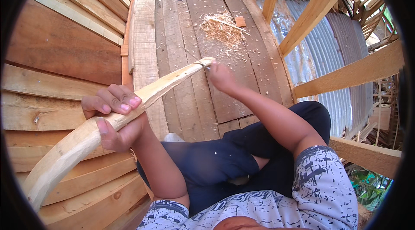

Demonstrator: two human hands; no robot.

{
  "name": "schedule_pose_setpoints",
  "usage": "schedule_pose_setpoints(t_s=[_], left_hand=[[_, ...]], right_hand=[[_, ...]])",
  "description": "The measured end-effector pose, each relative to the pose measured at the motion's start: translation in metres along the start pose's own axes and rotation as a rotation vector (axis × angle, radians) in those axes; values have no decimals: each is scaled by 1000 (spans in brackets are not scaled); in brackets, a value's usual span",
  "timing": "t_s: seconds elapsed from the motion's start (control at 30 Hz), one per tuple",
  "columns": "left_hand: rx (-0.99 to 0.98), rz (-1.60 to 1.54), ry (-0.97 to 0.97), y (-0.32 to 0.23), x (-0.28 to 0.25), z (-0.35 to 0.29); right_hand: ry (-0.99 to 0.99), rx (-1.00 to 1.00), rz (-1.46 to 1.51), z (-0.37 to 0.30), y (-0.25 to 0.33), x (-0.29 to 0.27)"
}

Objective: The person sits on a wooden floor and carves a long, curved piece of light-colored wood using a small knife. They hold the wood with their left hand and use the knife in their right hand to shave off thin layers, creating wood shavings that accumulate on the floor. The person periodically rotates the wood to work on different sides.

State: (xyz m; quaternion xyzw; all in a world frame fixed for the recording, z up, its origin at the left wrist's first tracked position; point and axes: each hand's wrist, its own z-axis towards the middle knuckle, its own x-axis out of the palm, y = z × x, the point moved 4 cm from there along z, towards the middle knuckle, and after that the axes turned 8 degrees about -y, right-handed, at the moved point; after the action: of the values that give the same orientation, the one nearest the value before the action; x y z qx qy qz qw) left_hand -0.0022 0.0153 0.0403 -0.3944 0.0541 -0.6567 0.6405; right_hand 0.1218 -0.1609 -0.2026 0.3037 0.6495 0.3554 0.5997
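A long pale wooden pole (170,77), its surface faceted by cutting, runs slantwise from the lower left to the middle. My left hand (119,115) is closed round its thicker part, thumb underneath and fingers over the top. Near the narrow far tip is my right hand (221,76), a fist slightly smeared by motion. From that fist a thin dark blade (199,62) reaches across the tip of the wood; the handle is hidden in the fingers, so the tool's exact kind does not show. My dark-trousered legs lie folded below the pole.
Beyond the tip, a heap of wood shavings (222,30) and a small reddish wood block (240,22) lie on the plank floor (181,104). Stacked boards (60,83) fill the left side. Wooden rails (346,72) and corrugated metal sheets (328,48) stand at the right.
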Motion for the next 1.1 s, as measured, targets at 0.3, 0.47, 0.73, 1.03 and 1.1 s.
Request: schedule_pose_setpoints(t_s=[0.3,0.47,0.73,1.03,1.1], left_hand=[[-13,27,-116,-2,-15,6],[-17,78,-202,-6,-30,3],[-24,59,-171,-6,-28,4],[-20,127,-228,-7,-25,6],[-25,116,-215,-6,-26,4]], right_hand=[[111,45,87,-8,13,-5],[169,-247,42,-35,76,-11],[241,-148,31,-16,51,-5],[256,-145,66,-30,64,-5],[234,-235,150,-35,74,-10]])
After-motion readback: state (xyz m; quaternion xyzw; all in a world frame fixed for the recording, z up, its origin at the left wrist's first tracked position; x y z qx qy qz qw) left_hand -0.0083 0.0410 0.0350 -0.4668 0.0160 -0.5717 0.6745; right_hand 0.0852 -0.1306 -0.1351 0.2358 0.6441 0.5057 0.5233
